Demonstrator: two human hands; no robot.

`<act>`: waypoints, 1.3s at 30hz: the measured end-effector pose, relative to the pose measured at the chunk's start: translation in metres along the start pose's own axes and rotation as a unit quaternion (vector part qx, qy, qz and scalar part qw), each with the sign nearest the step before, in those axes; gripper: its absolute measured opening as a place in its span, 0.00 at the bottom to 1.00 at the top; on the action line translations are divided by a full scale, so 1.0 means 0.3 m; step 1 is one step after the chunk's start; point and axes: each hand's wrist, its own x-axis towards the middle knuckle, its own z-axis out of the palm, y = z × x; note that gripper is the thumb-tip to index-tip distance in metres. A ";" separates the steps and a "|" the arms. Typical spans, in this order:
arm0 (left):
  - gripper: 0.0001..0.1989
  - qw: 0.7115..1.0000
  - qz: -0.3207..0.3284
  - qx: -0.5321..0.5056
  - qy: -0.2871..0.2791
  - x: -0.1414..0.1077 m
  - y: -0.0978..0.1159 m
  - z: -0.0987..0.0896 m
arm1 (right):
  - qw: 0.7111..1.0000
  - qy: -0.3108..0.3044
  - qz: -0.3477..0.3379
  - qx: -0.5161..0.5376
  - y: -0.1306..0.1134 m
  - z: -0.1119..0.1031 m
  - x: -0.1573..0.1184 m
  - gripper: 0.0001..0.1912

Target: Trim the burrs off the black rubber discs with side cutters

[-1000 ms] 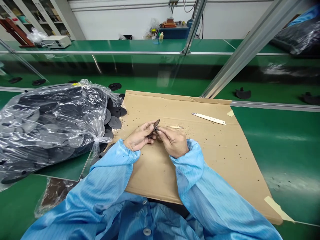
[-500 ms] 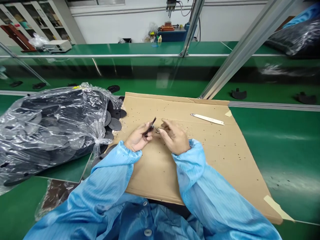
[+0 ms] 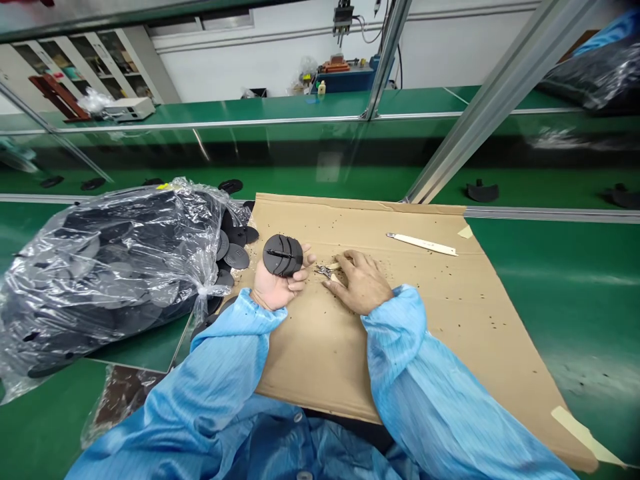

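Note:
My left hand (image 3: 274,287), palm up, holds a round black plastic disc (image 3: 283,256) with its ribbed face towards me. Curved ridges and a straight raised bar cross that face. Low over the cardboard, my right hand (image 3: 363,283) has its fingers and thumb on the pale handles of small cutting pliers (image 3: 326,271). The pliers' metal jaws point left towards the disc, apart from it. Part of the handles is hidden under the fingers.
A brown cardboard sheet (image 3: 320,353) covers the bench, dotted with black crumbs. A white-handled knife-like tool (image 3: 423,244) lies on it. To the left is a clear plastic bag (image 3: 115,267) of black discs, with loose discs (image 3: 236,257) beside it. A metal post (image 3: 480,100) slants up at right.
The disc has turned from edge-on to showing its ribbed face. My right hand has lowered and flattened, moving the pliers away from the disc. The view has shifted slightly.

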 end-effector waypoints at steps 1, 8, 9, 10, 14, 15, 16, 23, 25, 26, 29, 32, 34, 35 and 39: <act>0.29 1.000 0.000 0.012 -0.006 -0.003 0.001 0.002 | 1.000 0.001 0.003 0.000 0.000 0.002 0.001 0.28; 0.35 0.996 -0.007 0.067 -0.054 -0.022 0.008 -0.010 | 1.000 0.005 0.025 0.002 -0.010 0.001 0.004 0.26; 0.36 0.996 -0.008 0.073 -0.058 -0.023 0.009 -0.013 | 1.000 0.008 0.025 0.003 -0.012 0.001 0.004 0.26; 0.36 0.995 -0.008 0.077 -0.061 -0.024 0.009 -0.017 | 1.000 0.012 0.027 0.003 -0.014 0.003 0.005 0.26; 0.37 0.995 -0.004 0.079 -0.060 -0.022 0.009 -0.021 | 0.999 0.031 0.038 0.006 -0.018 0.015 0.005 0.25; 0.37 0.995 -0.003 0.078 -0.058 -0.021 0.009 -0.021 | 0.999 0.036 0.039 0.008 -0.019 0.018 0.006 0.25; 0.38 0.996 -0.002 0.077 -0.055 -0.020 0.008 -0.020 | 0.998 0.041 0.039 0.011 -0.020 0.021 0.006 0.25; 0.36 0.996 -0.006 0.086 -0.032 -0.012 0.005 -0.011 | 0.997 0.060 0.033 0.031 -0.015 0.039 0.015 0.24; 0.36 0.996 -0.008 0.088 -0.023 -0.009 0.003 -0.011 | 0.997 0.065 0.032 0.035 -0.013 0.045 0.019 0.24; 0.36 0.996 -0.010 0.086 -0.020 -0.007 0.001 -0.012 | 0.997 0.069 0.030 0.037 -0.012 0.049 0.021 0.24; 0.33 0.998 -0.011 0.062 -0.001 0.002 -0.011 -0.016 | 0.996 0.082 0.030 0.035 -0.015 0.057 0.025 0.24; 0.18 0.997 0.010 0.019 0.070 0.026 -0.021 -0.008 | 0.994 0.091 0.039 0.035 -0.022 0.057 0.027 0.23; 0.08 0.989 0.050 0.030 0.136 0.057 -0.015 0.014 | 0.994 0.091 0.037 0.040 -0.026 0.055 0.029 0.23; 0.04 0.983 0.069 0.046 0.161 0.078 -0.006 0.030 | 0.994 0.091 0.036 0.044 -0.028 0.054 0.031 0.23; 0.11 0.959 0.144 0.146 0.195 0.205 0.067 0.102 | 0.993 0.098 0.029 0.059 -0.027 0.050 0.037 0.22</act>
